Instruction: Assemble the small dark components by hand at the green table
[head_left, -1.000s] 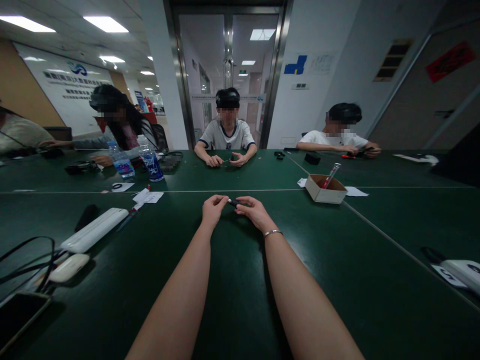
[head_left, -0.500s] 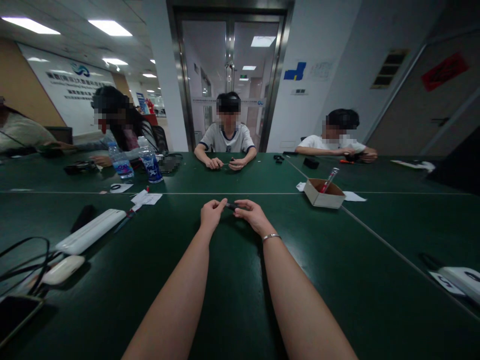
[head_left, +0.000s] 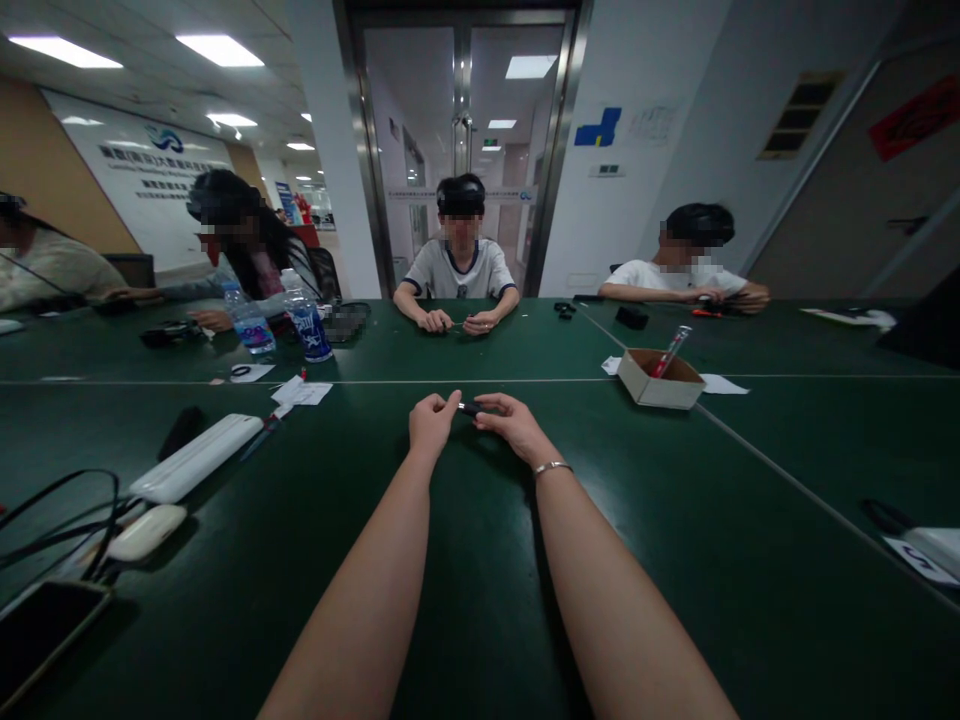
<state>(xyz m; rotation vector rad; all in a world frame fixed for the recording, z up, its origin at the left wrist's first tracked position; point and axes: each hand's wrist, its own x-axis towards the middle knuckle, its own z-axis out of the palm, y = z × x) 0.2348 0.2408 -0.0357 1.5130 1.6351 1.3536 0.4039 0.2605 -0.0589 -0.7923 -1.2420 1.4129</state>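
Over the dark green table (head_left: 480,560), my two hands hold a small black object with a silver end (head_left: 471,409) between them. The thumb and fingers of my left hand (head_left: 432,425) are closed at its silver end. My right hand (head_left: 514,422) pinches the black end, with a metal bracelet on that wrist. Fingertips cover both ends, so its exact kind does not show.
Right of my hands stands an open box (head_left: 660,385) holding a red-and-clear tube. To the left lie a long white case (head_left: 199,460), a small white case (head_left: 148,532), cables and a phone (head_left: 49,635). Two bottles (head_left: 306,320) stand farther back. Several people sit around the table.
The view tilts and shifts slightly. Both hands stay at the small black object, with the left fingers shifting a little at its silver end.
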